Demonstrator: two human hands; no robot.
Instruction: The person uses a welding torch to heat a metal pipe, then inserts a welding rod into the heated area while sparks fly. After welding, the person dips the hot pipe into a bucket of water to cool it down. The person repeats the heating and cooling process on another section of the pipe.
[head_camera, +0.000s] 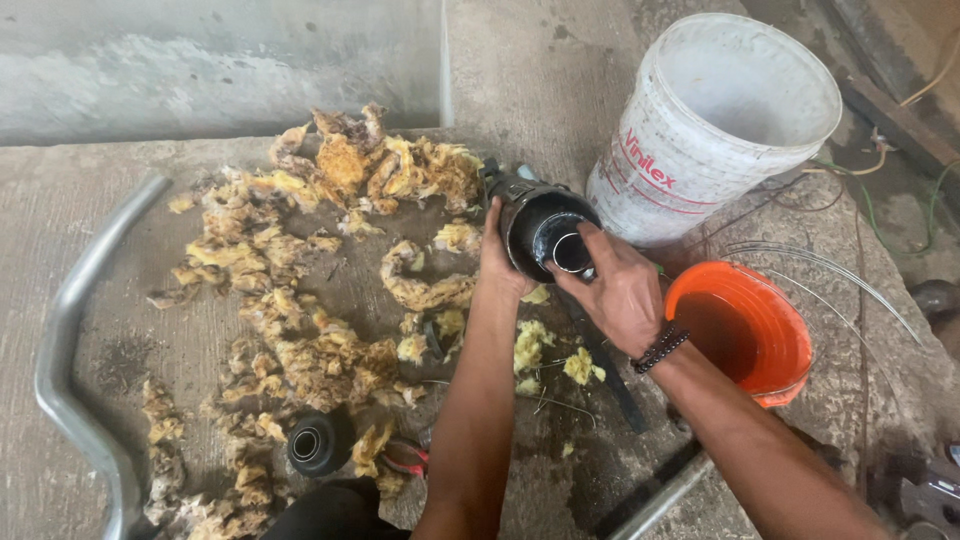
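**Both hands on the black canister, open end toward me**

Starting at the left, I see a bent grey metal pipe (62, 340) curving along the concrete floor (120, 160), then a wide scatter of yellow-brown fibrous wadding (300, 300) with a small black end cap (320, 441) lying at its near edge.

In the middle, my left hand (497, 262) is wrapped around the side of the black cylindrical canister (540, 225), which is tilted with its open mouth facing up at me. My right hand (620, 290) is closed on the rim, fingers at the shiny inner tube. To do this well I judge the left should keep the body steady while the right works the opening, with loose wadding kept clear.

To the right stands a white plastic bucket (690, 170) bearing a red printed label on its side, and near it a smaller orange bucket (745, 330), unlabelled.
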